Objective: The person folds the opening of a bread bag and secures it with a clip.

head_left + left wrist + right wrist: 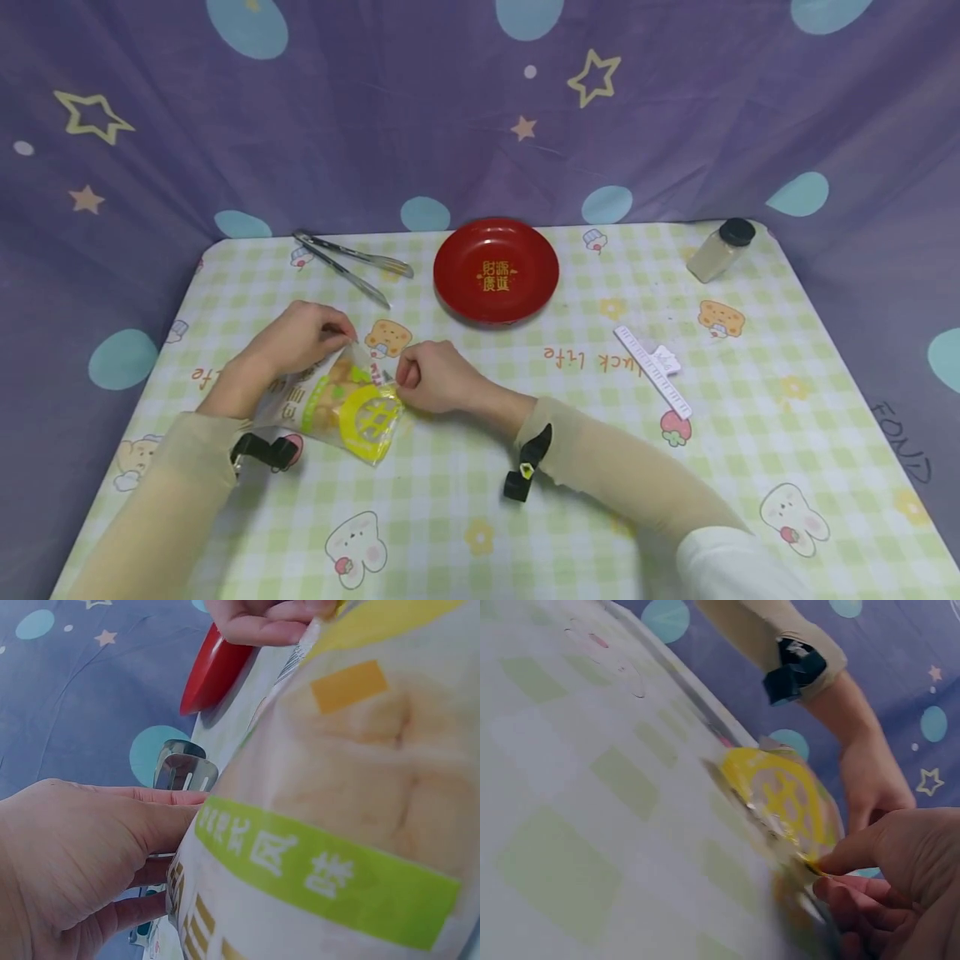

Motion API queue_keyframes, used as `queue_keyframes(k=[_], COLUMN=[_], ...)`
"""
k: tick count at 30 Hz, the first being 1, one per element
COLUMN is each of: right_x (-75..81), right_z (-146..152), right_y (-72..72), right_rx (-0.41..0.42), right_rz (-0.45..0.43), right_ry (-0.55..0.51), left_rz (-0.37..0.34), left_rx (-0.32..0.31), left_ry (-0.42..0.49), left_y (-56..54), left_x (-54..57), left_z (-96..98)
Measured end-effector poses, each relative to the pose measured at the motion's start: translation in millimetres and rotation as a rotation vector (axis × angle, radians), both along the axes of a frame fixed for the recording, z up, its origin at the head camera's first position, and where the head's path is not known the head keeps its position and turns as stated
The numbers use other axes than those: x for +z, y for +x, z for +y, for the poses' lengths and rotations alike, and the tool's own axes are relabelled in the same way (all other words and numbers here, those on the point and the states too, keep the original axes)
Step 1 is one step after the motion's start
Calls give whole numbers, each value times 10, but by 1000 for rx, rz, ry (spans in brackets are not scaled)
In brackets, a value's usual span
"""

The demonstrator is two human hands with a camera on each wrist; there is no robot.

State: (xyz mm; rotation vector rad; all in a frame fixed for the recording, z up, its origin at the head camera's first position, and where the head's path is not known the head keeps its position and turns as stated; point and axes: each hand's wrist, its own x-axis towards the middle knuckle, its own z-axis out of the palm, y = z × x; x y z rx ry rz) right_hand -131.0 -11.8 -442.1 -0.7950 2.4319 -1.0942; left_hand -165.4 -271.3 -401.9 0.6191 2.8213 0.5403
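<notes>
A clear plastic bread bag (347,400) with yellow and green print lies on the checked tablecloth, left of centre, pieces of bread showing through it. My left hand (306,335) pinches its far edge with thumb and fingers. At the bag's right corner, my right hand (437,377) pinches the yellow end. The left wrist view shows the bag (352,787) close up, with the left hand (90,862) at its edge. In the right wrist view the right thumb and fingers (855,855) grip the yellow corner.
Metal tongs (352,265) lie behind the left hand. A red plate (497,271) with gold characters sits at the back middle. Toward the right are a white bag clip (656,371) and a black-capped jar (720,250) lying tilted. A purple curtain (450,108) hangs behind the table.
</notes>
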Motion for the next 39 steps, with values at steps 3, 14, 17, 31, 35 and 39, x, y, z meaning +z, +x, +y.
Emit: queue_keyframes(k=[3,14,17,31,35,39], right_x=[53,375,452,630,579,513], right_z=[114,1013,1304,2393,2605,2782], right_y=[-48,-232,-265,-208,-178,-147], right_rx=[11,-111,-150,-310,-341,-376], right_rz=[7,103,137,236,247,251], right_ry=[8,37,65,270,306,321], left_rz=[-4,6,13,21,30,34], left_rx=[6,5,3,5,4,8], left_ry=[0,-1,1,7,12,16], left_y=[4,16,18,39,44,48], left_x=[-2,9,8,1,-3,-8], left_z=[-2,4,2,-9,-9,-7])
